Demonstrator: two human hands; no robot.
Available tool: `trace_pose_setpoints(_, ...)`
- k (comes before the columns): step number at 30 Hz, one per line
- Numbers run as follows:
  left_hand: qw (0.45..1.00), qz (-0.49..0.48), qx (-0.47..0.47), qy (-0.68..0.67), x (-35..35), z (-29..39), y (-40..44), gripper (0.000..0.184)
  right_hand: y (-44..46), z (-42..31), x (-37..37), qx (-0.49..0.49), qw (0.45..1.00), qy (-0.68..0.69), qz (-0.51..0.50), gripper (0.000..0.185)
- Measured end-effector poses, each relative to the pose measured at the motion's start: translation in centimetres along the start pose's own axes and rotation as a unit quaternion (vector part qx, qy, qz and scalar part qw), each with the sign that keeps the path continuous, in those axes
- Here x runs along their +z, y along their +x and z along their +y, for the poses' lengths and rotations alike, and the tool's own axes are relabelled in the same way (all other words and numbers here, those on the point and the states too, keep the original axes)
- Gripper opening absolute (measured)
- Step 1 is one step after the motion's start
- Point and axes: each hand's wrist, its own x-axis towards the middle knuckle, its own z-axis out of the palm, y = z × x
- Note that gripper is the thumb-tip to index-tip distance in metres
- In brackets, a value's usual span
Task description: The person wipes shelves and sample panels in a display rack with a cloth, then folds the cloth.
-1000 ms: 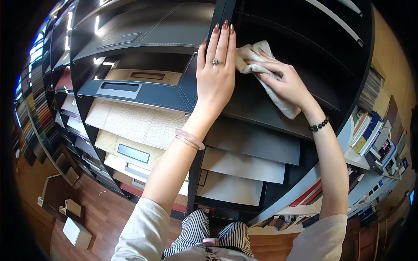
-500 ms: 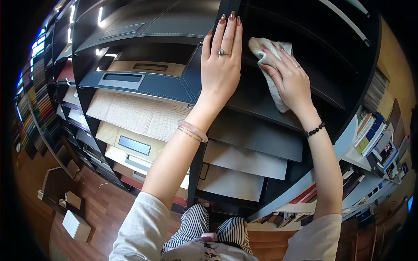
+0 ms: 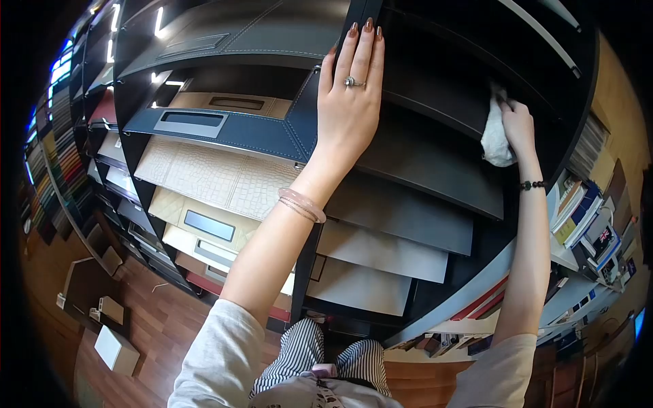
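My left hand (image 3: 352, 98) lies flat with fingers stretched upward on the dark upright (image 3: 355, 13) between two columns of shelves. A ring is on one finger. At the right, my right hand (image 3: 519, 129) is closed on a whitish cloth (image 3: 498, 139), which hangs down by the right end of a dark shelf panel (image 3: 435, 102). Part of the cloth and the fingertips go into shadow. Below that panel, several dark and grey shelf panels (image 3: 415, 204) are stacked in tiers.
Left of the upright are sample panels, among them a blue stitched one (image 3: 224, 129) and a cream crocodile-textured one (image 3: 218, 173). Books and folders (image 3: 592, 224) fill shelves at right. A white box (image 3: 117, 351) stands on the wooden floor (image 3: 163, 319).
My right hand has moved right along the shelf with the cloth, from lying spread over it to gripping it bunched. My left hand stays on the upright.
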Motion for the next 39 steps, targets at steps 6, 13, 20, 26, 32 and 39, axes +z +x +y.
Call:
trace_pose_setpoints(6, 1.000, -0.018, 0.000, 0.020, -0.2, 0.2, 0.2, 0.059, -0.8, -0.8, -0.1, -0.031, 0.994, -0.075, -0.075, 0.051)
trace_pose_setpoints(13, 1.000, -0.020, 0.004, 0.019, -0.3, -0.1, 0.1, 0.062, 2.3, 2.3, -0.4, -0.012, 0.993, -0.075, -0.092, 0.053)
trace_pose_setpoints(20, 1.000, -0.015, -0.001, -0.020, -0.5, 0.1, 0.1, 0.027, 2.1, -0.7, 1.3, -0.107, 0.970, 0.108, -0.190, 0.044)
trace_pose_setpoints(26, 0.999, 0.009, 0.001, -0.044, 0.0, -0.1, 0.1, 0.008, 5.0, -2.8, 4.6, -0.090, 0.991, -0.067, -0.072, 0.042)
trace_pose_setpoints(32, 0.999, 0.030, 0.006, -0.043, 0.6, -0.2, 0.1, 0.010, 5.4, -7.3, 7.7, -0.160, 0.974, 0.073, -0.143, 0.041)
trace_pose_setpoints(39, 0.998, 0.048, 0.009, -0.038, 0.8, -0.2, 0.0, 0.013, 6.4, -9.6, 9.6, -0.210, 0.960, 0.036, -0.182, 0.045)
